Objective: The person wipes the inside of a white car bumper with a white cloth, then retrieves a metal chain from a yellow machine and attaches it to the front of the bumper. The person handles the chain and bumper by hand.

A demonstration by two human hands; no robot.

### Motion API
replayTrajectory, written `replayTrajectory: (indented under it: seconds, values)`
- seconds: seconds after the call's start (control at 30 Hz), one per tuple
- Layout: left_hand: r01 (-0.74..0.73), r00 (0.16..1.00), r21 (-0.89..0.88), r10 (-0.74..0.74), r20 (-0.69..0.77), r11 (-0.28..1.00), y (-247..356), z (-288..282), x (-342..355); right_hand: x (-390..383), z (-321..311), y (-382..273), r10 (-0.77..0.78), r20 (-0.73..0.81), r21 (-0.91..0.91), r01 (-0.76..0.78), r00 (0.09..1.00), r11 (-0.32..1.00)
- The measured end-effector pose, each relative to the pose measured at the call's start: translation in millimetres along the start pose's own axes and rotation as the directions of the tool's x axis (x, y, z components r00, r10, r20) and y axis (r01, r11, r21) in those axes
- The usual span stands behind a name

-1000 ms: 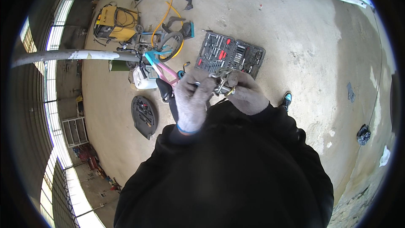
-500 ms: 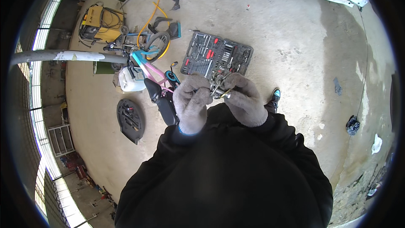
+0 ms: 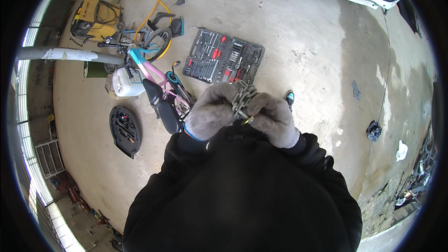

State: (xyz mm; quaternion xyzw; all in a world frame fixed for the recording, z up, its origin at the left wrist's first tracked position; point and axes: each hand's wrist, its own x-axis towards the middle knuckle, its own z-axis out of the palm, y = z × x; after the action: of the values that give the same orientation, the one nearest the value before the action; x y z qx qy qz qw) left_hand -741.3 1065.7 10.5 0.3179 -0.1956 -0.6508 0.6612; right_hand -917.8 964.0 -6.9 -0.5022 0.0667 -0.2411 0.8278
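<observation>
A thick metal chain [image 3: 244, 91] is bunched up between my hands in front of my chest. My left hand [image 3: 212, 111], in a grey knit glove with a blue cuff edge, has its fingers curled against the chain's left side. On the other side my right hand [image 3: 275, 117], gloved alike, pinches the chain's lower right part. A silvery rod-like piece and a small brass-coloured piece [image 3: 248, 120] show below the links, close to the right fingertips. What exactly these pieces are is hard to make out, and the gloves hide part of the chain.
On the floor ahead lies an opened tool case [image 3: 223, 56] with sockets and wrenches. A pink and blue bicycle [image 3: 154, 72] is at left, near a white jerrycan [image 3: 126, 83], a yellow wheeled machine [image 3: 95, 18] and a black tray of tools [image 3: 125, 131]. A pole [image 3: 70, 54] crosses the left.
The whole floor scene has shifted left in the view. The chain has turned between my hands, with more links now showing above my fingers.
</observation>
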Motion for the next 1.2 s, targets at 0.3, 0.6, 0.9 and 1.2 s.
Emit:
replayTrajectory:
  seconds: [0.3, 0.6, 0.9, 1.2]
  values:
    - [0.129, 0.986, 0.635, -0.031, -0.163, 0.762, 10.3, 17.5, -23.1, -29.4, 9.5, -12.4, 0.067, -0.066, -0.146, -0.076, 0.996, 0.986]
    - [0.171, 0.979, 0.662, -0.051, -0.196, 0.730, -12.5, 25.6, -23.6, -34.0, 12.4, -17.5, 0.069, -0.276, -0.158, -0.116, 0.959, 0.981]
    - [0.280, 0.959, 0.359, -0.244, -0.143, 0.891, -9.3, 10.2, -5.3, -19.0, 7.0, -45.0, -0.232, -0.053, -0.966, 0.010, 0.971, 0.259]
    - [0.278, 0.960, 0.592, -0.242, -0.142, 0.757, 1.3, 7.3, 2.8, -3.5, -12.2, -31.1, 0.011, 0.048, -0.816, 0.033, 0.999, 0.577]
